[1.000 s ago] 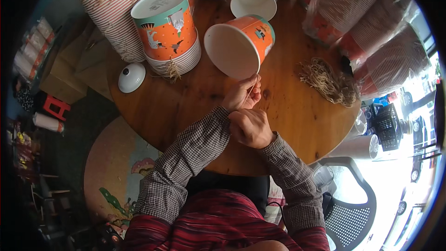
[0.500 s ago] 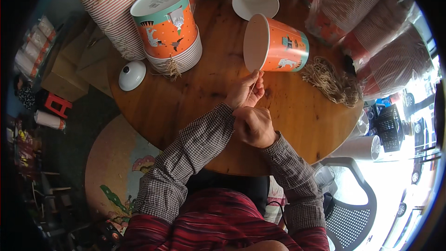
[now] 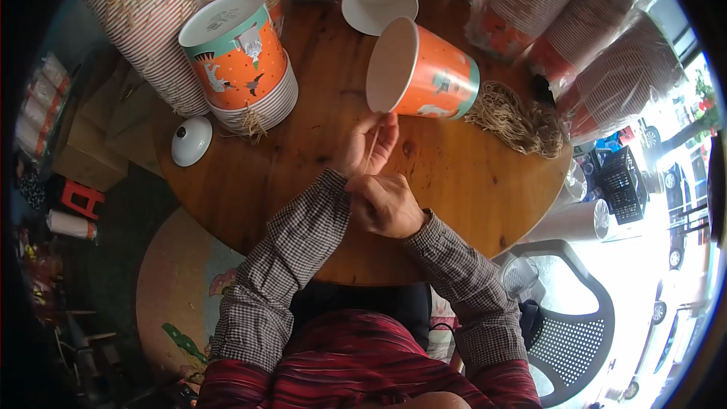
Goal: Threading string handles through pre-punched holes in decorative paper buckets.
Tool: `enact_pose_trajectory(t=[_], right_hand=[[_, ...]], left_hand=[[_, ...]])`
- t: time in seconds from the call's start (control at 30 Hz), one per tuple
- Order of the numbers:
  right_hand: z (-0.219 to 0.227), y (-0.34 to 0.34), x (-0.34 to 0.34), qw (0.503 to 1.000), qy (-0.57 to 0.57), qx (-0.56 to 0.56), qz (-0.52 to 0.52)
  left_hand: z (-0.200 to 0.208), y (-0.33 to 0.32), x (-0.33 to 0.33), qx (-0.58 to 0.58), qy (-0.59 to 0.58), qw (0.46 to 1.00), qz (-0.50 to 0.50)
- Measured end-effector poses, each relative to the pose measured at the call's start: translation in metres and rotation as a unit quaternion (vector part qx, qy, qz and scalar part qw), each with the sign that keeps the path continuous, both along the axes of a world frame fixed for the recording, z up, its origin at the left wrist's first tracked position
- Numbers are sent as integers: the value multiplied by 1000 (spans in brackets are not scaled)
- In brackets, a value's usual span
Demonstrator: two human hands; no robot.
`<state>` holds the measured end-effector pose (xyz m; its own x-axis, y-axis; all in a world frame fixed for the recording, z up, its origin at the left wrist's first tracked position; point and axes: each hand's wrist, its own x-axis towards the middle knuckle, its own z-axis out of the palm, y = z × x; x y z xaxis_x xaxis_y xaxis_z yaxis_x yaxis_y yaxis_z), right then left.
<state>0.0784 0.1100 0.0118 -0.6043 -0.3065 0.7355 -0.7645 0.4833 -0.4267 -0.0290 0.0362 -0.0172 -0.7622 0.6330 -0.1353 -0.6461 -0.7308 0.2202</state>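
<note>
An orange paper bucket [image 3: 424, 68] with a teal base lies on its side on the wooden table, its mouth turned to the left. My left hand [image 3: 369, 144] pinches its lower rim between thumb and fingertips. A thin beige string [image 3: 373, 148] runs from that rim down past my left palm to my right hand [image 3: 390, 206], whose fingers are closed round it close to my left wrist. Where the string meets the rim is hidden by my fingertips. To the bucket's right sits a loose bundle of the same beige strings [image 3: 515, 121].
Upside down on the left stands another orange bucket [image 3: 238, 60] over nested ones, with a white lid [image 3: 191, 142] beside it. Tall bucket stacks [image 3: 140, 30] and plastic-wrapped stacks [image 3: 564, 26] line the far edge. A white bucket [image 3: 380, 4] lies behind; a grey chair [image 3: 568, 341] stands at right.
The whole view has shifted, so the table things appear farther left. My left fingers have spread a little at the rim, and the string shows more plainly between my hands.
</note>
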Motion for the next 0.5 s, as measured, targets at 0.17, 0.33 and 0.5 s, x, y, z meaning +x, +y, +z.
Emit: enact_pose_trajectory(t=[0.17, 0.33, 0.5], right_hand=[[1, 3, -1, 999, -35, 9, 16], [4, 2, -2, 998, -62, 15, -3], [2, 1, -2, 997, -76, 30, -5]], left_hand=[[4, -15, -16, 9, 21, 998, 64], [23, -23, -15, -154, 103, 964, 193], [28, -17, -12, -304, 224, 880, 287]])
